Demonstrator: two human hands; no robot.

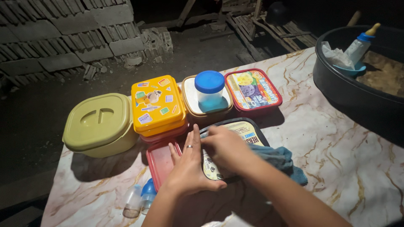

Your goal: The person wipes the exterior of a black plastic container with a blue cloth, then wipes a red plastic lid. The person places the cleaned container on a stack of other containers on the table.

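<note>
Both hands on black oval tub (252, 130): left hand (189, 168) flat, open, steadying; right hand (225, 147) curled on lid rim. Probably light, stiff, slick plastic; best gripped at rim.

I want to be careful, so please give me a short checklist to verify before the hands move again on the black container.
1. Left hand flat on the black container: ok.
2. Right hand at the lid's left edge: ok; how firm its grip is: cannot tell.
3. Lid fully seated: cannot tell, hands cover it.
4. Red lid close on the left, may be bumped: not ok.
5. Blue cloth touches the container's right side: not ok.
</note>
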